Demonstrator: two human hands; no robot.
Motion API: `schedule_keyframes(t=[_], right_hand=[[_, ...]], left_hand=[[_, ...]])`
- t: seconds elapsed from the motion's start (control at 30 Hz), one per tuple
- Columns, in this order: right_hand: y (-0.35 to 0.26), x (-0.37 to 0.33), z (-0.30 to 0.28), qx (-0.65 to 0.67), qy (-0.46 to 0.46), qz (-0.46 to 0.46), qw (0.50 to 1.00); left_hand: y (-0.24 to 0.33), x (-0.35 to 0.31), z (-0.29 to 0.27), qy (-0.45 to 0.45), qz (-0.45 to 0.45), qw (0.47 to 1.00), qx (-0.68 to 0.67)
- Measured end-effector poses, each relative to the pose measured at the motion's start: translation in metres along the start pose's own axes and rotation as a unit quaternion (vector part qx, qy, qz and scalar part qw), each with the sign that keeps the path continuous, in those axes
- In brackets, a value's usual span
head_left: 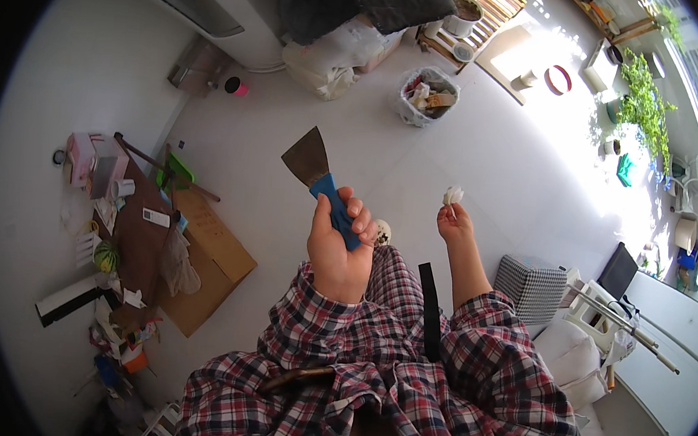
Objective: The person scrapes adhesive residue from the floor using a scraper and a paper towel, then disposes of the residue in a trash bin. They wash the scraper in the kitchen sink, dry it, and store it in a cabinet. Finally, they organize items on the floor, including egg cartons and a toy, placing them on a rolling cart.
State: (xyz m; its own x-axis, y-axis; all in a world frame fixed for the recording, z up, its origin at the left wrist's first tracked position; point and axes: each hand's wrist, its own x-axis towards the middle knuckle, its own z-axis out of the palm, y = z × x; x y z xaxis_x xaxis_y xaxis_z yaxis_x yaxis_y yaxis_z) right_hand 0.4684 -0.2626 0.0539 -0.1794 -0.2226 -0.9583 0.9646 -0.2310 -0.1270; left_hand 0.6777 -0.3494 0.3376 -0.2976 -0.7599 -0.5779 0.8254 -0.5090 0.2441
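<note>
My left hand [341,246] is wrapped round the blue handle of a putty knife [308,158], whose wide grey blade points up and to the left. Farther right, my right hand [454,222] pinches a small crumpled white tissue [452,196] between its fingertips. Both hands are held up in front of my body, apart from each other. Beyond them on the floor stands a waste bin [427,98] lined with a clear bag and holding rubbish. I cannot tell whether anything sticks to the blade.
On the left, a cardboard box [211,260] stands beside a brown table [140,200] with a watermelon [106,256] near it. A checked storage box [530,285] and a drying rack [622,321] are at right. White bags [324,70] lie ahead; plants [645,103] line the sunlit window.
</note>
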Motion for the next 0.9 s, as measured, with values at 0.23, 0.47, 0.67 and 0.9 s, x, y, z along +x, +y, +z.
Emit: schedule_keyframes(t=[0.23,0.47,0.67,0.9], right_hand=[[0.005,0.048,0.12,-0.015,0.007,-0.017,1.0],[0.009,0.144,0.221,-0.056,0.025,-0.07,0.996],[0.001,0.239,0.278,-0.015,0.067,-0.124,0.99],[0.013,0.317,0.21,-0.131,0.125,-0.058,0.982]], left_hand=[[-0.038,0.076,0.012,0.05,-0.09,0.99,0.098],[-0.068,0.163,0.015,0.049,-0.153,0.968,0.194],[-0.068,0.249,0.032,0.092,-0.184,0.942,0.266],[-0.071,0.296,0.027,0.125,-0.201,0.927,0.291]])
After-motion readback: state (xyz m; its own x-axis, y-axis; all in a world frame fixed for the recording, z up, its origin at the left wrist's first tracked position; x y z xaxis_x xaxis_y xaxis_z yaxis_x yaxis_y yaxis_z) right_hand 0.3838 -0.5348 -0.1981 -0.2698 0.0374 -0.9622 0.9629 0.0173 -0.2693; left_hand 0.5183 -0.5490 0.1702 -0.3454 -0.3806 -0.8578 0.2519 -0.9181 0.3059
